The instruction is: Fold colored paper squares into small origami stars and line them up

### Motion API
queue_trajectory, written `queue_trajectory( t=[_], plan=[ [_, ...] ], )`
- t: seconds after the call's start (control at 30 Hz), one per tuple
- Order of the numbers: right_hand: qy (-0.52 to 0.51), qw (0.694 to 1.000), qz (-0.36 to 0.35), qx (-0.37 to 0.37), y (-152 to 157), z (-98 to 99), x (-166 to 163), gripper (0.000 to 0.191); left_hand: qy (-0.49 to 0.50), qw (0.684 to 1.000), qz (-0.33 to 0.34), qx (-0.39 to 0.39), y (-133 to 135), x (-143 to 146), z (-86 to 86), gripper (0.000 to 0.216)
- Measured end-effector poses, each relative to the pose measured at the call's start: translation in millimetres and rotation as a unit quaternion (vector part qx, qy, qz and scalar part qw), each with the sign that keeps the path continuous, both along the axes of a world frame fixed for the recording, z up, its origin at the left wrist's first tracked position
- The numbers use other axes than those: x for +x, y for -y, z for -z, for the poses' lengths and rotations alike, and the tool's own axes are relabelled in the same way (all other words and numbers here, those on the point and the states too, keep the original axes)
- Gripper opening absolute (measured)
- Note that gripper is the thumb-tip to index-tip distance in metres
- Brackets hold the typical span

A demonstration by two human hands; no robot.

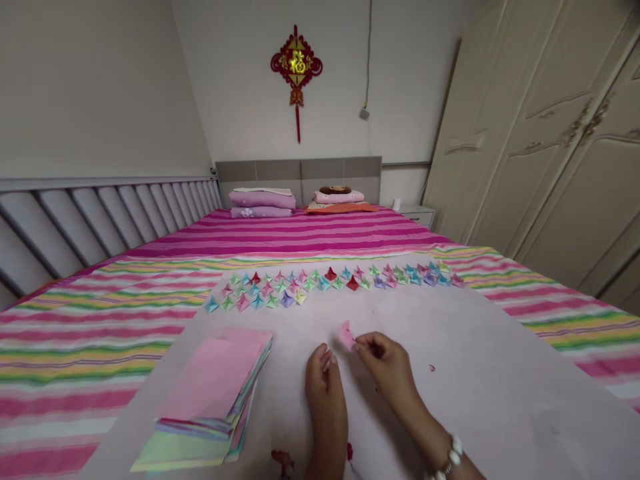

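Note:
My right hand (389,365) pinches a small pink folded paper piece (347,335) by its lower right edge, holding it up over the pale board. Just left of it, my left hand (326,390) is loosely curved, thumb and fingertips slightly apart, with nothing visible between them. It does not touch the pink piece. Left of my hands lies a stack of coloured paper sheets (215,377), pink on top with green, yellow and blue edges below. Beyond my hands, small pointed origami pieces (285,288) in several colours stand in rows.
The pale board (465,387) rests on a striped bedspread (75,347). A small red scrap (432,367) lies right of my hands; dark red bits (283,460) lie near the front edge. Folded bedding (263,202) sits by the headboard. A bed rail (100,217) runs along the left.

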State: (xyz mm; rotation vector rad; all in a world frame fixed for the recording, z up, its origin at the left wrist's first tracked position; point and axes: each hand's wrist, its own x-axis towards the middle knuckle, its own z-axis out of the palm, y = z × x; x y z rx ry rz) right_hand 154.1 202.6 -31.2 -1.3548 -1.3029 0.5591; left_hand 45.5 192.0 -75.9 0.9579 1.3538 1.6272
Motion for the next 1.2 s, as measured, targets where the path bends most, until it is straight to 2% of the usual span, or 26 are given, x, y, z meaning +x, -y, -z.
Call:
queue_trajectory(
  t=[0.1, 0.17, 0.3, 0.47, 0.63, 0.87, 1.1, 1.2],
  plan=[
    [-0.002, 1.000, -0.010, 0.008, -33, -11.0, -7, 0.011, 0.020, 1.000, 0.002, -0.004, -1, 1, 0.7, 0.037],
    [0.011, 1.000, 0.004, 0.009, -57, -11.7, -13, 0.008, 0.027, 1.000, 0.006, -0.006, -1, 2, 2.1, 0.037],
    [0.022, 0.999, 0.024, 0.007, -98, -0.6, -30, 0.010, 0.039, 0.999, 0.016, -0.002, -1, 2, 4.1, 0.036],
    [0.034, 0.997, 0.062, 0.012, -128, 19.3, -54, 0.013, 0.057, 0.998, 0.008, -0.023, -2, 1, 3.3, 0.036],
    [0.051, 0.993, 0.100, 0.027, -145, 31.7, -71, 0.018, 0.060, 0.998, -0.014, -0.015, -1, 0, -2.0, 0.032],
    [0.065, 0.990, 0.127, 0.019, -156, 39.0, -81, 0.018, 0.061, 0.998, -0.030, -0.010, 0, -1, -7.3, 0.028],
    [0.068, 0.990, 0.126, 0.005, -157, 36.5, -86, 0.018, 0.061, 0.998, -0.032, -0.009, -1, -3, -9.9, 0.029],
    [0.070, 0.991, 0.117, -0.004, -150, 31.8, -85, 0.012, 0.059, 0.998, -0.038, -0.009, 0, -3, -10.5, 0.028]
  ],
)
